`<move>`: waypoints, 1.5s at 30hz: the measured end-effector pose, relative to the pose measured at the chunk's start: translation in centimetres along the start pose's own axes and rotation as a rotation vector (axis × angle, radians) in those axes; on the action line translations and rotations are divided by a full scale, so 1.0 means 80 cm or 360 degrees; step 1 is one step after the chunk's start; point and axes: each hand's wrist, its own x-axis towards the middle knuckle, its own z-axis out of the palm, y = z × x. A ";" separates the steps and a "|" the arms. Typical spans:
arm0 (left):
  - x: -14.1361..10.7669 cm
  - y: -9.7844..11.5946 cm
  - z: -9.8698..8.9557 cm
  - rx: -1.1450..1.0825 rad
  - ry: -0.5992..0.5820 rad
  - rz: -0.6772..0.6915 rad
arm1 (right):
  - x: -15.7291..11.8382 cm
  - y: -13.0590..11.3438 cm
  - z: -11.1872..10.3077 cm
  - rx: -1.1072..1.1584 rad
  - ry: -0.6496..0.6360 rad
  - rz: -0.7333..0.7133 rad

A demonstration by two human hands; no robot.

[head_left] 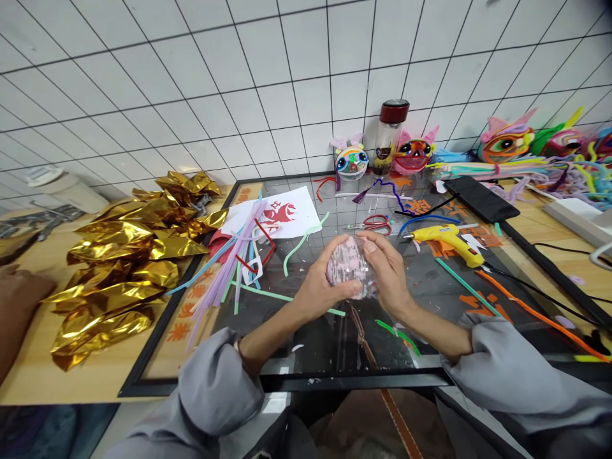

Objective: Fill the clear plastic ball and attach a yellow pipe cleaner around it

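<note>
A rounded, pale pink piece point(348, 262) with a shiny, partly see-through surface is between my two hands above the glass-topped board. My left hand point(321, 284) cups its left side, the thumb lying across the lower front. On the other side, my right hand point(388, 271) grips the upper right edge with bent fingers and thumb. Its far side is hidden. Just beyond lie red-handled scissors point(375, 224). To the right of my right hand rests a yellow glue gun point(447, 241), its nozzle towards my hands.
Purple and blue pipe cleaners point(243, 255) lie across a white paper point(301, 207) with a red print. Crumpled gold foil point(129, 255) spreads at left, near another person's arm point(19, 306). A glass bottle point(388, 137), decorated animal heads point(414, 154) and a black phone point(482, 197) are further back.
</note>
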 end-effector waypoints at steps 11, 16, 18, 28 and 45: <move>0.003 0.010 0.019 0.0043 0.0145 0.0004 | 0.011 0.005 0.002 -0.0014 0.0082 0.0026; 0.001 0.005 0.018 0.0276 0.0130 0.0124 | 0.012 -0.001 0.005 0.0185 0.0092 0.0308; 0.001 0.006 0.017 0.0254 0.0103 0.0106 | 0.010 0.000 0.004 0.0171 0.0091 0.0287; 0.004 0.010 0.018 0.0101 0.0137 -0.0013 | 0.003 0.009 0.000 0.0016 0.0049 0.0108; 0.007 0.011 0.017 -0.0170 0.0140 -0.0136 | 0.017 0.006 -0.010 -0.0088 -0.0134 0.0089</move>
